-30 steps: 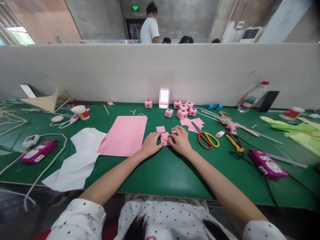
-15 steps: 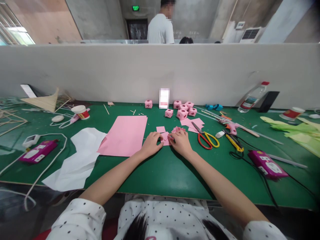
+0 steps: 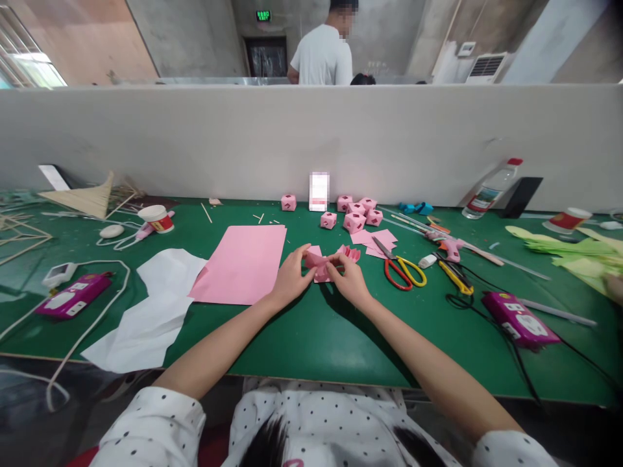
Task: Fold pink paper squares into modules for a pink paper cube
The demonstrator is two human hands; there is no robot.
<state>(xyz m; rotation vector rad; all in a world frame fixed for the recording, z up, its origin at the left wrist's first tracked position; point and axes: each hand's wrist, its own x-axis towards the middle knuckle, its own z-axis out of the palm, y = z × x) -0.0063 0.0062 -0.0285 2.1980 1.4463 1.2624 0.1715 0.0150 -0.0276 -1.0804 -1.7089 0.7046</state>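
Between my two hands is a small pink paper piece (image 3: 318, 264), partly folded and lifted off the table. My left hand (image 3: 293, 279) pinches its left side between thumb and fingers. On the other side, the thumb and fingers of my right hand (image 3: 349, 277) are closed on its right edge. Behind my right hand stand several folded pink pieces (image 3: 352, 252), partly covered by the fingers. A flat pink square shows beneath the held piece. Farther back sit several pink paper cubes (image 3: 354, 222) with dark openings in their faces.
Scissors (image 3: 403, 271) with red and yellow handles lie right of my hands, touching loose pink squares (image 3: 388, 240). A large pink sheet (image 3: 243, 263) and white paper (image 3: 160, 311) lie left. Glue gun (image 3: 452, 248), yellow cutter (image 3: 456, 275) and purple power box (image 3: 520, 319) are right.
The small paper piece has come up off the table and is now folded between my fingers. A person's hand has appeared at the far right edge. The person behind the partition moved right.
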